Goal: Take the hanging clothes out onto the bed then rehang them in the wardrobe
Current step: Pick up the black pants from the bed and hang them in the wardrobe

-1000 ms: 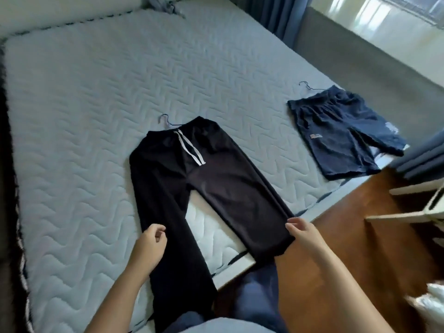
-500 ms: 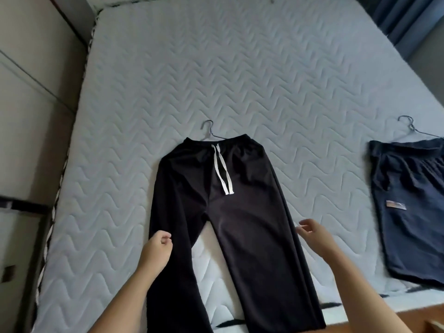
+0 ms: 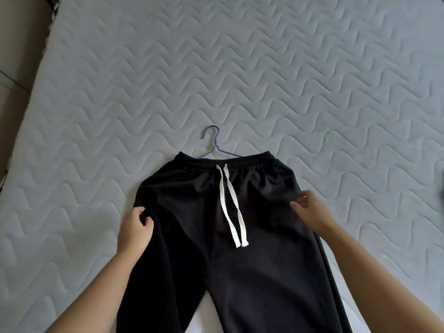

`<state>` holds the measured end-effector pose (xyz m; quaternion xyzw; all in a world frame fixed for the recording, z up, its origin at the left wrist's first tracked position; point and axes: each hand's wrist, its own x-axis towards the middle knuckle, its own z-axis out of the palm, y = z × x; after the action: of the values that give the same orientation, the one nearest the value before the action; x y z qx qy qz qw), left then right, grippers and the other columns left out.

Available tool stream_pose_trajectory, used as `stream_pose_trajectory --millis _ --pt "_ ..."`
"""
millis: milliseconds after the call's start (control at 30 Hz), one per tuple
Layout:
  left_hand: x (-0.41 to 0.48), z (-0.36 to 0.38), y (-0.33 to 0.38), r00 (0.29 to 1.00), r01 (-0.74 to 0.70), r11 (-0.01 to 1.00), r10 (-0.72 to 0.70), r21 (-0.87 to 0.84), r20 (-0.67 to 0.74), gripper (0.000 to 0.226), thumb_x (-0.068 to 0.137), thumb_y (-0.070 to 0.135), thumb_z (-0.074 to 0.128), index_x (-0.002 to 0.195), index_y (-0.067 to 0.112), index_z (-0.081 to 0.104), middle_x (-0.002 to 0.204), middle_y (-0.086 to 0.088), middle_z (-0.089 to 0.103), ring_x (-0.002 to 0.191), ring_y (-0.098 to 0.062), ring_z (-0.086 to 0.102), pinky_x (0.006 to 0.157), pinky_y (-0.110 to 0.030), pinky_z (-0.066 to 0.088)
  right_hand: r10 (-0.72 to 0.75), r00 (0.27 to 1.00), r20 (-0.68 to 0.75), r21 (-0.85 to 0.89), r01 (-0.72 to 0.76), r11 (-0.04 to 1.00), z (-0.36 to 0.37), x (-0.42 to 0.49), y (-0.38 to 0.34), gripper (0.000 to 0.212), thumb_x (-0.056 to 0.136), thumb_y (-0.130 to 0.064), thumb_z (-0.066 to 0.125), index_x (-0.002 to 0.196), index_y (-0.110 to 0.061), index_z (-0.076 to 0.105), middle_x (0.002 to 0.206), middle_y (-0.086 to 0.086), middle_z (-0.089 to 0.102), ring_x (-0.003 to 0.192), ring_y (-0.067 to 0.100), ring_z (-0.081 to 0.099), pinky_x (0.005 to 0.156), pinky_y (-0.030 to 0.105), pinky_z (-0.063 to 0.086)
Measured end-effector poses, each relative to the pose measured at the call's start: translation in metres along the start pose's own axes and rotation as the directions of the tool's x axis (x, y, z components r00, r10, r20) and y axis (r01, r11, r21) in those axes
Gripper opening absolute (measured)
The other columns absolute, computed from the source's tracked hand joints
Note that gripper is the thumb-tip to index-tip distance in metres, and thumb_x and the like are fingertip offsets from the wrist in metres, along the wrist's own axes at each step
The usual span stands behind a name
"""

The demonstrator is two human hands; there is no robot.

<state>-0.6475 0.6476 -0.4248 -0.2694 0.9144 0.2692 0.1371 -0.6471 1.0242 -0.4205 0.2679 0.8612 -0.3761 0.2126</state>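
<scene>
**Black trousers (image 3: 240, 248) held at both hips**

Spread flat on the bed (image 3: 240, 68), waistband at the far end, legs running off the near edge of view. Topped by a wire hanger (image 3: 214, 143), hook lying on the quilt just past the waistband. Crossed down the front by a white drawstring (image 3: 231, 207). Gripped at the left hip seam by the left hand (image 3: 135, 229), fingers (image 3: 147, 222) curled round a fold of cloth. Pinched at the right hip edge by the right hand (image 3: 310, 210), thumb on the fabric, fingers bent at the seam. Waist and drawstring between both hands, hanger well beyond them
</scene>
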Motion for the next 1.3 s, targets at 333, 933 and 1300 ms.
stream_pose_trajectory --millis 333,933,1300 --pt "0.115 0.033 0.012 0.992 0.119 0.987 -0.114 -0.107 0.048 0.045 0.092 0.03 0.045 0.132 0.012 0.04 0.125 -0.014 0.052 0.112 -0.034 0.05 0.092 -0.043 0.042 -0.074 0.996 -0.052 -0.136 0.066 0.988 0.028 0.098 -0.017 0.059 0.09 -0.029 0.054 0.14 -0.009 0.031 0.141 0.016 0.036 0.126 0.034 0.041 0.104 0.041 0.034" --pt "-0.034 0.013 -0.047 0.968 0.198 0.978 -0.207 0.071 0.143 0.036 0.095 0.03 0.039 0.12 0.004 0.045 0.115 -0.021 0.058 0.106 -0.04 0.053 0.082 -0.041 0.04 0.198 0.979 0.037 -0.055 -0.196 0.979 0.037 -0.04 0.073 0.022 0.089 -0.012 0.052 0.105 0.002 0.054 0.105 0.021 0.06 0.099 0.035 0.058 0.078 0.036 0.04" --pt "-0.225 -0.041 -0.104 0.948 0.31 0.949 -0.303 -0.057 0.1 0.04 0.094 0.027 0.044 0.126 0.004 0.046 0.126 -0.019 0.055 0.116 -0.038 0.05 0.092 -0.042 0.04 0.252 0.967 0.046 0.144 -0.256 0.956 0.008 -0.197 0.121 0.022 0.088 -0.021 0.056 0.106 -0.009 0.059 0.108 0.013 0.062 0.099 0.027 0.056 0.09 0.041 0.044"
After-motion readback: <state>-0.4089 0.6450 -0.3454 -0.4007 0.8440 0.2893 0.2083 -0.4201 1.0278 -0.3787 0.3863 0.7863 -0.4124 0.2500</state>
